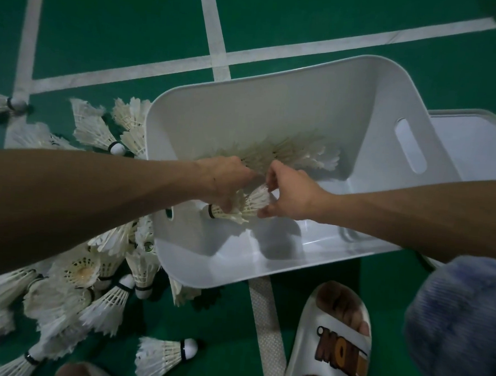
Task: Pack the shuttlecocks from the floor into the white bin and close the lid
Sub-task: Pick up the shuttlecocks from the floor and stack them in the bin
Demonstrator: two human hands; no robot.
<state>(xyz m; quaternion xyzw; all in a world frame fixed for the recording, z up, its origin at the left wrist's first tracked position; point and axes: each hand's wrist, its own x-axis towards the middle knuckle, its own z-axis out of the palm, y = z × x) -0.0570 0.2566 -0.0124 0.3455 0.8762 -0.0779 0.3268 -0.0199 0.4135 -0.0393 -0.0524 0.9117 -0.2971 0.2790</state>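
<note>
Your picture is dim and soft; the white bin [275, 108] bulges from lens distortion, and blue fabric [461, 331] at four o'clock blurs.

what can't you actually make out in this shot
- Head view, count of bin shuttlecocks: blurred, partly behind left hand and right hand.
- Lid: mostly behind the white bin and right forearm, cut by right edge.
- Floor pile: partly under left forearm, cut by left edge.
</note>
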